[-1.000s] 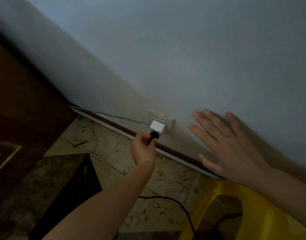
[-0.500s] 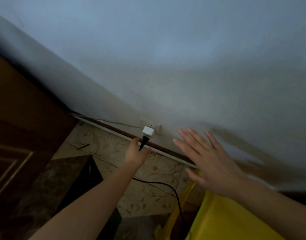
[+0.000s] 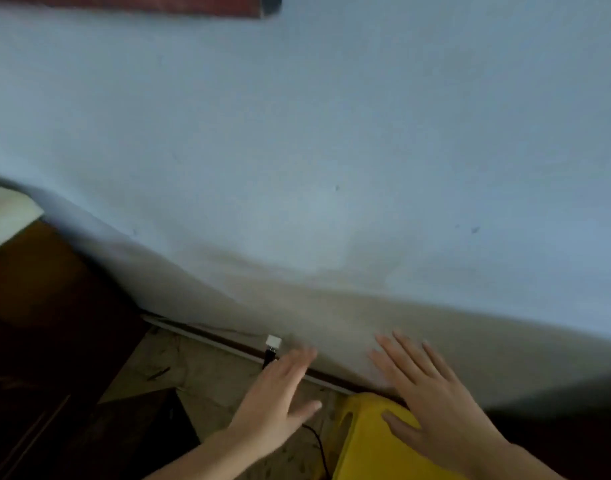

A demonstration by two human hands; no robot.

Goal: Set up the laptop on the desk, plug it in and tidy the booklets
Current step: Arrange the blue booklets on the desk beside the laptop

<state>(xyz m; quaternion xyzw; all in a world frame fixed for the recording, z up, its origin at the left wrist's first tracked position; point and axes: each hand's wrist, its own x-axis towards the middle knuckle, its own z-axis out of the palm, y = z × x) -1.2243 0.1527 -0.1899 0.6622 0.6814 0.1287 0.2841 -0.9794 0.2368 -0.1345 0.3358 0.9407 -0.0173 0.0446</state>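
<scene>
White adapter sits at the wall, black cable trailing. My left hand and right hand: both open, empty. I'd check seating, route cable clear of yellow stool

Both forearms are bare as far as you can see, no sleeves or cuffs anywhere. The bare left hand and bare right hand have no rings, watch or gloves showing. Fingers look slim, nails short and plain, though it's all a bit blurry.
</scene>
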